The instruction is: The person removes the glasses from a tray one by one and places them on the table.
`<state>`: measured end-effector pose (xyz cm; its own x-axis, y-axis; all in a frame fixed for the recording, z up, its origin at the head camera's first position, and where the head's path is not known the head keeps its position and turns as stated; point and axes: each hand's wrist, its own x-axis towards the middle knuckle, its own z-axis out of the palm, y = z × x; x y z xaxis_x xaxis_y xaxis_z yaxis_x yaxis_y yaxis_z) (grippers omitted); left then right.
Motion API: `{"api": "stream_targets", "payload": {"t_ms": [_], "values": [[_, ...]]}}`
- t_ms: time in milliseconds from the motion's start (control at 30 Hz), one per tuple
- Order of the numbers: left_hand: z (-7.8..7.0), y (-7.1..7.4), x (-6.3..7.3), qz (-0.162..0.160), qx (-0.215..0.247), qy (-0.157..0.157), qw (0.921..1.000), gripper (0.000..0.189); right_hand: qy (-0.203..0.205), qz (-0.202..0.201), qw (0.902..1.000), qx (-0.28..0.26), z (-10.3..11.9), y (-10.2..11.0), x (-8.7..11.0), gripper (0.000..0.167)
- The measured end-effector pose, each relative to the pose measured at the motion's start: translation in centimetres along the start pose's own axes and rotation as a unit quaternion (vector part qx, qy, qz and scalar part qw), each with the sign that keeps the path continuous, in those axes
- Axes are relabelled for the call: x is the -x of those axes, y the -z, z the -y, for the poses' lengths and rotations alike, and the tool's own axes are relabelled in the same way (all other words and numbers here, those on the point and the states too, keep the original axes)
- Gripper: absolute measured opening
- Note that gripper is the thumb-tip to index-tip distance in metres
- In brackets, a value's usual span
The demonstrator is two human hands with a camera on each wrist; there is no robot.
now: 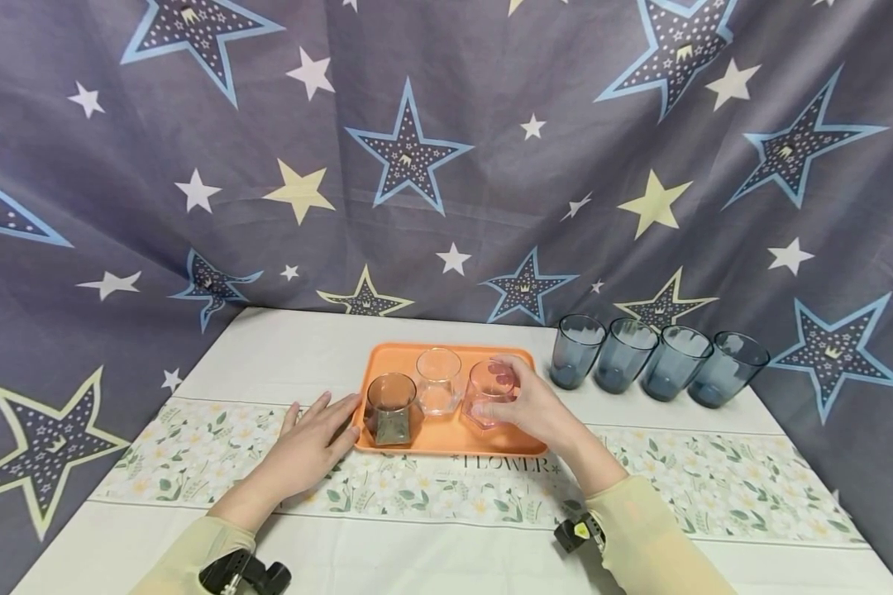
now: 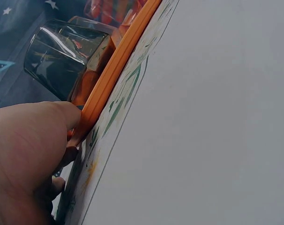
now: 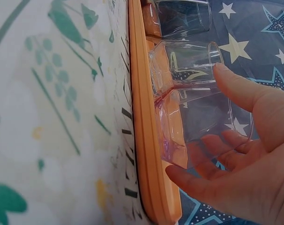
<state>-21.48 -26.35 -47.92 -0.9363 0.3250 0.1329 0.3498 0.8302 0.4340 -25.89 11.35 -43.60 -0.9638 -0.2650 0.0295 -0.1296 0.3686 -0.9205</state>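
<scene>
An orange tray (image 1: 446, 447) lies on the table with three glasses on it. A dark grey glass (image 1: 392, 397) stands at its left, a clear glass (image 1: 439, 380) in the middle and a pink-tinted glass (image 1: 484, 397) at the right. My right hand (image 1: 536, 409) holds the pink-tinted glass from its right side, thumb in front and fingers behind, as the right wrist view also shows (image 3: 268, 140). My left hand (image 1: 308, 446) is at the tray's left edge, fingers extended; in the left wrist view its thumb (image 2: 62, 115) touches the rim by the dark grey glass.
Several blue glasses (image 1: 625, 355) stand in a row at the back right of the table. A floral runner (image 1: 245, 450) crosses the white tablecloth (image 1: 387, 554). A dark curtain with stars (image 1: 446, 165) hangs directly behind the table.
</scene>
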Motion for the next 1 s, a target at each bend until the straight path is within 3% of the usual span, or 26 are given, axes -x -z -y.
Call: {"api": "stream_targets", "payload": {"t_ms": [300, 1000], "values": [[0.12, -0.2, -0.07, -0.001, -0.004, 0.002, 1.0, 0.061, -0.017, -0.007, 0.9997, 0.017, 0.11, 0.07, 0.07, 0.078], [-0.13, -0.09, -0.12, -0.002, -0.008, 0.005, 1.0, 0.06, -0.004, -0.022, 0.9996, 0.017, -0.08, -0.02, 0.04, 0.074]]}}
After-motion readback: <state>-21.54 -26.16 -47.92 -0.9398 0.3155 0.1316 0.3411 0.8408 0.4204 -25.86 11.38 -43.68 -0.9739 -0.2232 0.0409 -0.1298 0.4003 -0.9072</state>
